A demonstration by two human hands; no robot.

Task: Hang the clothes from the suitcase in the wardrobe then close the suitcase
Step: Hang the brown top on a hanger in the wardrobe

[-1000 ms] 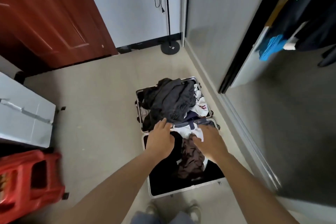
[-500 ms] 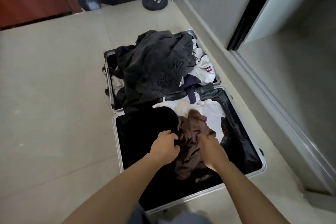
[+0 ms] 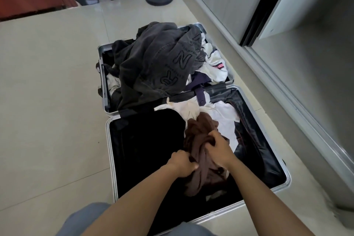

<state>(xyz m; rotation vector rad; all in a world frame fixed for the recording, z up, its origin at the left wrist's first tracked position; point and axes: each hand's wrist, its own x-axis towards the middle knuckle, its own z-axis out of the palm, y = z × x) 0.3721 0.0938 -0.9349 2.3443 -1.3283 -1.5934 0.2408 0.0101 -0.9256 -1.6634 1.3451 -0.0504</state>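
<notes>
while the suitcase [image 3: 285, 182] lies open on the floor, left hand [image 3: 183, 163] and right hand [image 3: 217, 148] bunch a brown garment [image 3: 201, 126] at six o'clock, fingers [image 3: 211, 136] curled into it, probably to lift it.

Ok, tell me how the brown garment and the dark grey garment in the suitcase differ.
The brown garment is gripped by the left hand and right hand; the dark grey garment is untouched. The brown garment lies in the near half of the suitcase, the dark grey garment in the far half. The dark grey garment bears raised letters and heaps bulkier; the brown garment looks plain. Both are crumpled, not yet hung.
</notes>
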